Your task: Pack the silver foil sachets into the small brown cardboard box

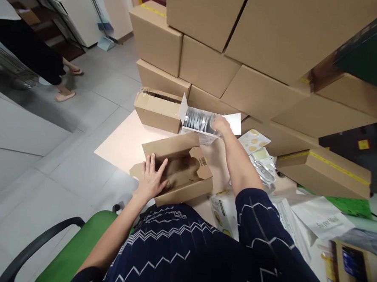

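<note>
My left hand (152, 177) lies flat with fingers spread on the near left rim of an open brown cardboard box (187, 168) in front of me. My right hand (220, 125) reaches forward into a white open box (209, 119) packed with several silver sachets (194, 122), its fingers curled around the sachets at the box's right end. The white box stands just behind the brown one, next to a closed brown carton (158, 110).
A wall of stacked brown cartons (245, 55) rises behind and to the right. Leaflets, plastic bags and small boxes (260, 158) litter the right side. I sit on a green chair (69, 257). Another person's legs (64, 82) stand at far left on the tiled floor.
</note>
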Action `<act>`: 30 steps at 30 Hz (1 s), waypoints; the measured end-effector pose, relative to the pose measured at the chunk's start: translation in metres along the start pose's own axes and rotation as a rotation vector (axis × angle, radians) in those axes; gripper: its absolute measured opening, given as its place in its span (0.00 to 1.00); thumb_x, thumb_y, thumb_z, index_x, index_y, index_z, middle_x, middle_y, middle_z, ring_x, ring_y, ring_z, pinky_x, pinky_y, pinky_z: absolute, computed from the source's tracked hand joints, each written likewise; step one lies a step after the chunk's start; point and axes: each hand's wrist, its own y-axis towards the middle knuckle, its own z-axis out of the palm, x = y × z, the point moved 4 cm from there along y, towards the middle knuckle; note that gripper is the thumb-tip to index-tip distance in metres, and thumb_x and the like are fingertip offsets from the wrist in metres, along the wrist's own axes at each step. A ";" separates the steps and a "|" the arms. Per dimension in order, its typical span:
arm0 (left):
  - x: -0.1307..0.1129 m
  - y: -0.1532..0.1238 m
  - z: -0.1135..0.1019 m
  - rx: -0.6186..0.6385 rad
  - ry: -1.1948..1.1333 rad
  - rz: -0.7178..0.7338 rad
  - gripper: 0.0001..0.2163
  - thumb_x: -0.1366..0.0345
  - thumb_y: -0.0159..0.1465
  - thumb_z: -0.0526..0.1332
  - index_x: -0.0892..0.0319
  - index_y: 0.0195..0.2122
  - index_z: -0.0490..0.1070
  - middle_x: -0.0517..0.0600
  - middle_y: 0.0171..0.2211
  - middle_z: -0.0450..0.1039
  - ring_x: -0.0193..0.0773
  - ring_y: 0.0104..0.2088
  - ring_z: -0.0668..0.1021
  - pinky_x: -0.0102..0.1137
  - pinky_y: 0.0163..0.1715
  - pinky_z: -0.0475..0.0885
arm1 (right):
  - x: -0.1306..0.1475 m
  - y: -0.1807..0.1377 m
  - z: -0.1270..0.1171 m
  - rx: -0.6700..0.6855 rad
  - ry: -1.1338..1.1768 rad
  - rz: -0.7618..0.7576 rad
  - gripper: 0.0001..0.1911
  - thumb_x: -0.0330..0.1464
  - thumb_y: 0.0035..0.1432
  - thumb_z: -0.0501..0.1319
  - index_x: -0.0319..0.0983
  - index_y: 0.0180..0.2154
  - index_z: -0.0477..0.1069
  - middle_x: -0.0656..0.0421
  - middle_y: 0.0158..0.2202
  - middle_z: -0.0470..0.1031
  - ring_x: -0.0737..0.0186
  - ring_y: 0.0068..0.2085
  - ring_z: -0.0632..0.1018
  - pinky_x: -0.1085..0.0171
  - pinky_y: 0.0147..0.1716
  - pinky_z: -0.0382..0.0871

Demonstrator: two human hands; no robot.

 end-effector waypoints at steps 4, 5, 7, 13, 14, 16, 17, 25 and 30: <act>0.004 -0.001 0.003 -0.047 -0.050 -0.040 0.35 0.66 0.63 0.62 0.55 0.71 0.53 0.62 0.74 0.33 0.66 0.72 0.43 0.64 0.66 0.50 | -0.007 -0.040 -0.051 -0.406 0.174 -0.154 0.15 0.33 0.67 0.51 0.36 0.42 0.75 0.46 0.46 0.78 0.53 0.48 0.76 0.62 0.45 0.68; 0.006 -0.002 0.003 -0.060 -0.085 -0.053 0.33 0.68 0.64 0.59 0.56 0.71 0.53 0.61 0.74 0.36 0.65 0.72 0.43 0.63 0.66 0.50 | -0.009 -0.058 -0.063 -0.490 0.217 -0.218 0.16 0.35 0.68 0.50 0.37 0.41 0.74 0.48 0.43 0.78 0.54 0.47 0.76 0.62 0.44 0.68; 0.013 -0.002 0.002 -0.091 -0.190 -0.081 0.31 0.70 0.66 0.55 0.57 0.71 0.54 0.60 0.74 0.43 0.59 0.73 0.46 0.61 0.68 0.50 | -0.013 -0.102 -0.080 -0.603 0.326 -0.329 0.18 0.39 0.70 0.48 0.39 0.39 0.73 0.53 0.37 0.77 0.56 0.42 0.77 0.63 0.41 0.68; 0.035 -0.009 -0.007 -0.252 -0.601 -0.216 0.22 0.64 0.72 0.45 0.56 0.66 0.61 0.55 0.65 0.66 0.44 0.66 0.67 0.49 0.67 0.61 | 0.014 -0.226 -0.050 -0.362 0.683 -0.565 0.17 0.45 0.69 0.50 0.42 0.36 0.70 0.61 0.28 0.72 0.64 0.29 0.77 0.66 0.29 0.68; 0.037 -0.010 -0.009 -0.288 -0.642 -0.258 0.21 0.62 0.73 0.45 0.56 0.64 0.64 0.55 0.63 0.69 0.44 0.64 0.70 0.49 0.66 0.64 | 0.026 -0.238 -0.033 -0.250 0.686 -0.590 0.16 0.44 0.69 0.51 0.42 0.35 0.69 0.61 0.28 0.72 0.64 0.28 0.77 0.66 0.28 0.68; 0.040 -0.012 -0.013 -0.343 -0.684 -0.315 0.20 0.59 0.73 0.47 0.56 0.60 0.68 0.54 0.59 0.73 0.43 0.60 0.74 0.47 0.64 0.67 | 0.054 -0.252 0.006 -0.046 0.612 -0.621 0.14 0.40 0.69 0.51 0.42 0.33 0.69 0.61 0.27 0.74 0.63 0.29 0.78 0.65 0.28 0.69; 0.040 -0.012 -0.015 -0.356 -0.688 -0.322 0.19 0.58 0.73 0.47 0.57 0.58 0.69 0.54 0.58 0.74 0.42 0.59 0.75 0.46 0.63 0.68 | 0.068 -0.255 0.025 0.022 0.546 -0.631 0.14 0.38 0.68 0.51 0.43 0.32 0.69 0.60 0.27 0.76 0.61 0.30 0.79 0.63 0.30 0.71; 0.027 -0.010 -0.009 -0.057 -0.385 -0.007 0.22 0.70 0.68 0.47 0.59 0.60 0.70 0.57 0.59 0.72 0.46 0.63 0.70 0.50 0.65 0.63 | 0.149 -0.222 0.149 0.357 0.332 -0.612 0.11 0.30 0.63 0.58 0.41 0.28 0.73 0.54 0.30 0.80 0.57 0.38 0.82 0.64 0.39 0.74; 0.016 -0.011 -0.008 0.150 -0.111 0.081 0.21 0.69 0.66 0.51 0.58 0.58 0.73 0.58 0.49 0.79 0.59 0.65 0.65 0.63 0.66 0.51 | 0.153 -0.219 0.186 0.589 0.331 -0.589 0.10 0.31 0.60 0.61 0.39 0.27 0.76 0.60 0.25 0.79 0.67 0.27 0.79 0.69 0.32 0.73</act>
